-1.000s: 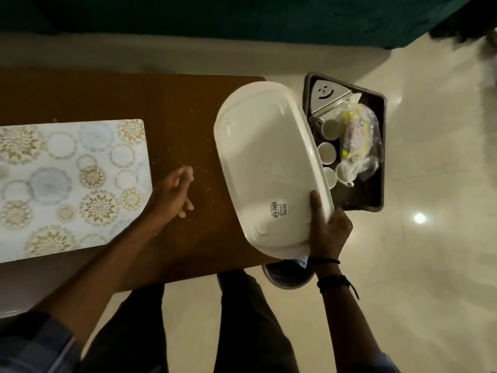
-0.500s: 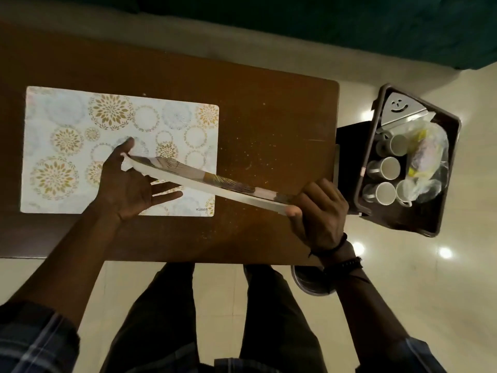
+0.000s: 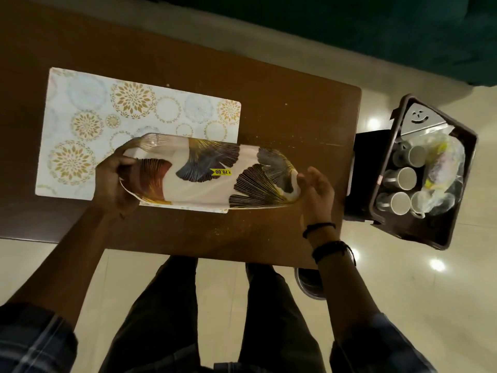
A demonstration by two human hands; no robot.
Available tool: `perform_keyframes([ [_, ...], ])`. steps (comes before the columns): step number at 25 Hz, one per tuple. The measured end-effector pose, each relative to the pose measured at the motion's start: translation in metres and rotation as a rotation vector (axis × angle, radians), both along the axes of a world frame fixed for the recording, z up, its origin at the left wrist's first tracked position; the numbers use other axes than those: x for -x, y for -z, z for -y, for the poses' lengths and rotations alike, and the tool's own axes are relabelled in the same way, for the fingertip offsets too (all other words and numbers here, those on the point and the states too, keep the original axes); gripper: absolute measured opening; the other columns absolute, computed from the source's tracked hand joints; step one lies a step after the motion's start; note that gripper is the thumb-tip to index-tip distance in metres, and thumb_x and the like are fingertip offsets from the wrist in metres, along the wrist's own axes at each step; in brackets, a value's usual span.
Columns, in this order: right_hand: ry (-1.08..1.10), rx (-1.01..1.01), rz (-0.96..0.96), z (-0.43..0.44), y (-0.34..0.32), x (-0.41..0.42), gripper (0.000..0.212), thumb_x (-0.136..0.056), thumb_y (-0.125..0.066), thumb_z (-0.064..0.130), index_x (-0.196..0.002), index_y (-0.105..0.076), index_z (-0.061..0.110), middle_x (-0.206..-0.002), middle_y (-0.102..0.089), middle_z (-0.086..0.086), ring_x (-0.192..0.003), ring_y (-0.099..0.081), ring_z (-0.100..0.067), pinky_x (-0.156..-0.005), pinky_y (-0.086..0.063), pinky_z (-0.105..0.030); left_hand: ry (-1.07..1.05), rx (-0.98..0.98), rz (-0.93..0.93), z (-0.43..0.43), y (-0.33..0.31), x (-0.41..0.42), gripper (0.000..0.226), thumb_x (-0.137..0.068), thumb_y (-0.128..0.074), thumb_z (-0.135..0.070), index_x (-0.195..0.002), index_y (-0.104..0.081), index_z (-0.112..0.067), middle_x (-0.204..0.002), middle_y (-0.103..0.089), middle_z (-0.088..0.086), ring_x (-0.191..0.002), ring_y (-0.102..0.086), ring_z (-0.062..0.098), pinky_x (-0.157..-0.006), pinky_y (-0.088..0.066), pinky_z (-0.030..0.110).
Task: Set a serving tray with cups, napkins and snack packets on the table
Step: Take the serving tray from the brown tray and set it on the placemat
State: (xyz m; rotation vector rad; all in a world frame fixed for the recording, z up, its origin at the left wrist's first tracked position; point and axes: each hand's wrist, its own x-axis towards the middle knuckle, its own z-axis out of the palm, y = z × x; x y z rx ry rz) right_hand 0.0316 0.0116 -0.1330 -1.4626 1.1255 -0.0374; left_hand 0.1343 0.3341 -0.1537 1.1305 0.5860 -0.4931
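A long oval serving tray (image 3: 207, 170), white with dark and gold leaf prints and a yellow price sticker, faces up over the brown table (image 3: 269, 109). My left hand (image 3: 113, 179) grips its left end. My right hand (image 3: 317, 192) is at its right end with the fingers spread, touching the rim at most. Its near edge seems slightly tilted above the patterned placemat (image 3: 107, 114). Several white cups (image 3: 403, 179) and a clear bag of snack packets (image 3: 441, 168) sit in a dark bin (image 3: 462, 184) to the right of the table.
A metal napkin holder with a smiley face (image 3: 419, 119) stands at the bin's far end. The bin rests on a dark stool (image 3: 363, 170) beside the table's right edge. My legs and a round metal object (image 3: 309, 284) are below the table's near edge.
The tray has been turned from underside-up, through edge-on, to face-up, and carried left over the placemat. My left hand took hold of its left end; my right hand loosened its grip.
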Motion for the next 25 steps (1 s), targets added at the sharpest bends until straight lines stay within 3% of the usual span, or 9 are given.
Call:
perform_keyframes([
  [3, -0.125, -0.059, -0.185, -0.005, 0.009, -0.003, 0.029, -0.087, -0.065, 0.009, -0.114, -0.059, 0.0, -0.097, -0.059, -0.009, -0.088, -0.058, -0.018, -0.082, -0.053, -0.034, -0.057, -0.015, -0.017, -0.028, 0.003, 0.001, 0.049, -0.085, -0.033, -0.01, -0.13, -0.054, -0.008, -0.126, -0.061, 0.005, -0.125, -0.054, 0.024, -0.104, -0.043, 0.037],
  [6, -0.267, -0.119, -0.255, -0.023, 0.011, -0.004, 0.008, -0.088, -0.061, 0.002, -0.096, -0.064, 0.003, -0.078, -0.058, -0.003, -0.068, -0.052, -0.011, -0.056, -0.049, -0.016, -0.069, -0.105, -0.1, -0.059, 0.008, 0.001, 0.036, -0.084, -0.045, -0.013, -0.114, -0.065, -0.013, -0.12, -0.062, 0.009, -0.126, -0.052, 0.031, -0.104, -0.042, 0.042],
  [8, -0.3, -0.142, -0.249, -0.043, 0.015, -0.005, 0.016, -0.09, -0.055, -0.005, -0.085, -0.066, 0.005, -0.074, -0.058, -0.002, -0.064, -0.05, -0.01, -0.052, -0.045, -0.017, -0.024, -0.172, -0.109, -0.081, 0.011, -0.003, 0.025, -0.086, -0.053, -0.014, -0.106, -0.067, -0.018, -0.12, -0.063, 0.01, -0.118, -0.057, 0.029, -0.099, -0.046, 0.041],
  [11, -0.329, -0.16, -0.233, -0.075, 0.023, -0.014, 0.02, -0.09, -0.052, -0.01, -0.097, -0.068, 0.001, -0.074, -0.06, -0.004, -0.061, -0.052, -0.011, -0.049, -0.046, -0.017, -0.034, -0.375, -0.11, -0.117, 0.025, -0.012, 0.008, -0.088, -0.064, -0.019, -0.094, -0.062, -0.016, -0.096, -0.065, 0.007, -0.091, -0.064, 0.022, -0.083, -0.052, 0.039],
  [13, -0.344, -0.16, -0.213, -0.094, 0.03, -0.027, 0.024, -0.088, -0.053, -0.012, -0.108, -0.065, -0.003, -0.077, -0.063, -0.005, -0.063, -0.057, -0.011, -0.047, -0.049, -0.014, 0.017, -0.572, -0.055, -0.14, 0.036, -0.02, 0.011, -0.09, -0.063, -0.024, -0.097, -0.06, -0.016, -0.09, -0.064, 0.003, -0.08, -0.063, 0.016, -0.071, -0.052, 0.034],
  [15, -0.358, -0.125, -0.194, -0.111, 0.038, -0.043, 0.025, -0.087, -0.055, -0.013, -0.109, -0.063, -0.006, -0.078, -0.064, -0.004, -0.061, -0.061, -0.009, -0.048, -0.051, -0.016, 0.099, -0.735, -0.015, -0.156, 0.044, -0.028, 0.027, -0.091, -0.06, -0.033, -0.112, -0.058, -0.015, -0.098, -0.065, 0.005, -0.087, -0.062, 0.022, -0.066, -0.051, 0.03],
  [17, -0.384, -0.086, -0.198, -0.129, 0.049, -0.063, 0.028, -0.086, -0.056, -0.012, -0.113, -0.062, -0.006, -0.077, -0.063, -0.001, -0.062, -0.061, -0.01, -0.057, -0.054, -0.021, 0.173, -0.843, 0.004, -0.169, 0.05, -0.04, 0.037, -0.09, -0.06, -0.037, -0.12, -0.056, -0.016, -0.106, -0.064, 0.005, -0.091, -0.062, 0.021, -0.07, -0.054, 0.031],
  [21, -0.332, -0.101, -0.208, -0.148, 0.07, -0.094, 0.028, -0.086, -0.056, -0.011, -0.111, -0.061, -0.001, -0.083, -0.066, -0.014, -0.075, -0.061, -0.027, -0.08, -0.052, -0.046, 0.268, -0.837, 0.011, -0.174, 0.06, -0.064, 0.043, -0.091, -0.06, -0.028, -0.131, -0.049, -0.015, -0.111, -0.058, 0.002, -0.089, -0.061, 0.016, -0.076, -0.054, 0.033],
  [25, -0.305, -0.044, -0.247, -0.15, 0.085, -0.106, 0.035, -0.083, -0.06, -0.007, -0.119, -0.059, -0.005, -0.108, -0.066, -0.028, -0.091, -0.062, -0.03, -0.081, -0.055, -0.046, 0.268, -0.849, 0.007, -0.168, 0.065, -0.079, 0.041, -0.092, -0.059, -0.03, -0.13, -0.051, -0.015, -0.113, -0.055, 0.001, -0.094, -0.059, 0.016, -0.069, -0.051, 0.022],
])
